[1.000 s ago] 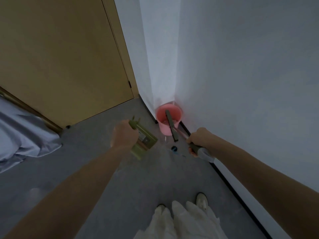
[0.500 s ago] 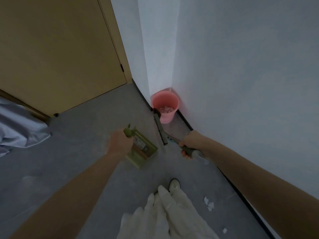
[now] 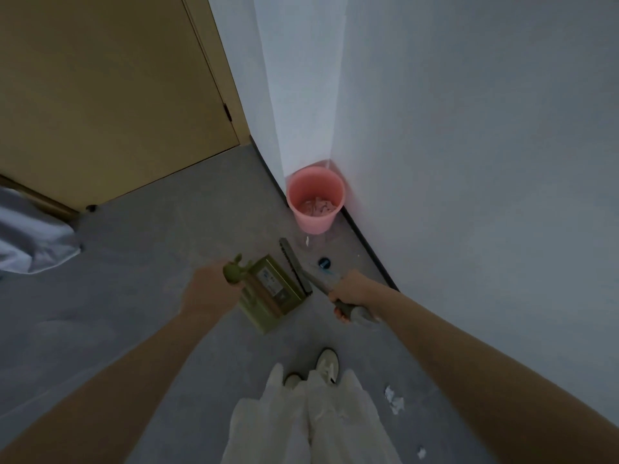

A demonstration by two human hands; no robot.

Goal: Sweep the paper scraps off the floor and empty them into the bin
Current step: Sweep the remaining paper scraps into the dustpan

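Left hand [image 3: 207, 289] around labelled dustpan [image 3: 273, 293]

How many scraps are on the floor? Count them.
3 scraps: one before the bin, one right of the shoes, one nearer the bottom edge. Legs may hide more.

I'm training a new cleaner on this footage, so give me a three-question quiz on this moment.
1. True or false: the pink bin already holds scraps.
2. The left hand holds: A) the green dustpan B) a cloth C) nothing.
3. Where do paper scraps lie on the floor?

Key: 1 true. 2 A. 3 By the wall, right of the person's shoes; the right hand grips the brush.
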